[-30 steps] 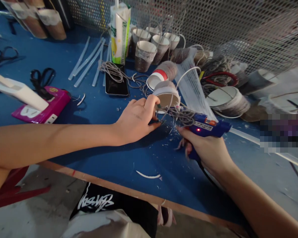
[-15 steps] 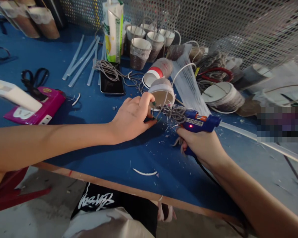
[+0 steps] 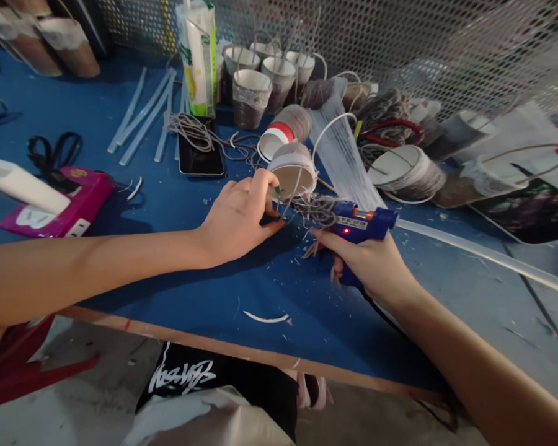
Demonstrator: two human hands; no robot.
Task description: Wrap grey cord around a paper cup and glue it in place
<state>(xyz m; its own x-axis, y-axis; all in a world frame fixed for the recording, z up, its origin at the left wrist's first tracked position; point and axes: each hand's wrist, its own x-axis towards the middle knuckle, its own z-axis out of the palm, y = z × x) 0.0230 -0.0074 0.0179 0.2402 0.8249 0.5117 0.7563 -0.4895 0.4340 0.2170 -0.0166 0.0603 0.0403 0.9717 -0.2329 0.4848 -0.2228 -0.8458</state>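
We photographed a glue gun (image 3: pixel 374 225) in smooth plastic, rough, fibrous cord (image 3: pixel 324 212), a matt, papery cup (image 3: pixel 283 178), a glossy plastic box (image 3: pixel 86 195), perforated metallic mesh (image 3: pixel 400 37) and a smooth, matt tabletop (image 3: pixel 167 297).

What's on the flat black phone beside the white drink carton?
Loose grey cord lies bundled across the upper part of the phone. The phone's glossy lower part shows; whatever the cord covers is hidden.
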